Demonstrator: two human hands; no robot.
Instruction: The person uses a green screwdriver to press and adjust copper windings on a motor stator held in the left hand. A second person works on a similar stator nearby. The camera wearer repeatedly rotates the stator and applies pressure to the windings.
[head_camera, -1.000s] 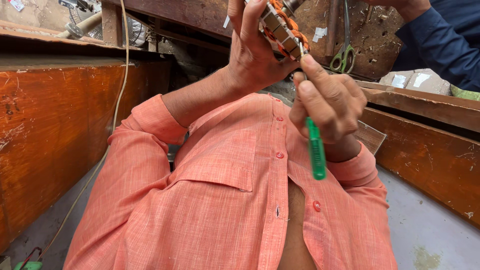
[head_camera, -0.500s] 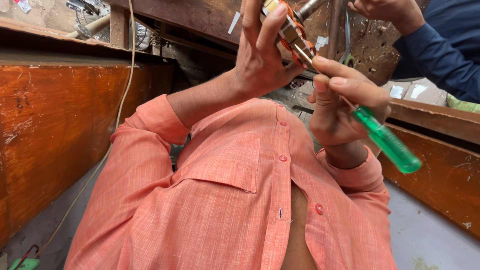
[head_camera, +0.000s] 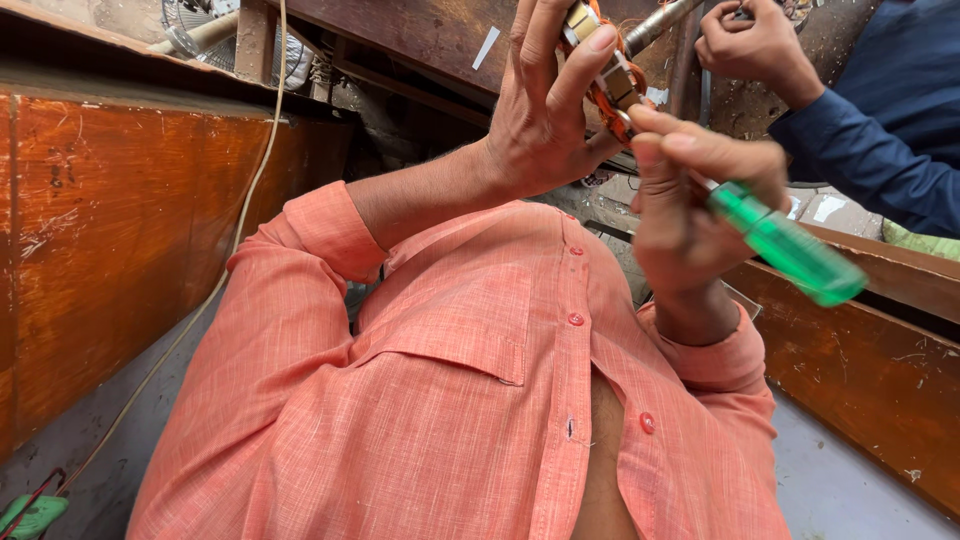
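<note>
My left hand (head_camera: 540, 110) is raised in front of me, gripping a round motor winding (head_camera: 612, 88) of orange-copper wire with pale insulation pieces. My right hand (head_camera: 690, 200) is just below and to the right of it. It holds a screwdriver with a translucent green handle (head_camera: 790, 245) that sticks out to the lower right. The shaft runs up under my thumb toward the winding, and the tip is hidden. My orange shirt (head_camera: 470, 400) fills the lower half of the view.
Another person's hand (head_camera: 750, 45), on a dark blue sleeve (head_camera: 880, 150), works at the top right near a metal rod (head_camera: 660, 25). An orange-brown wooden panel (head_camera: 120, 230) stands at left with a pale cord (head_camera: 270, 130) hanging down it. A wooden board (head_camera: 860, 370) lies at right.
My right hand swung the screwdriver from handle-down to handle pointing lower right and brought it up against the winding. My left hand kept its hold.
</note>
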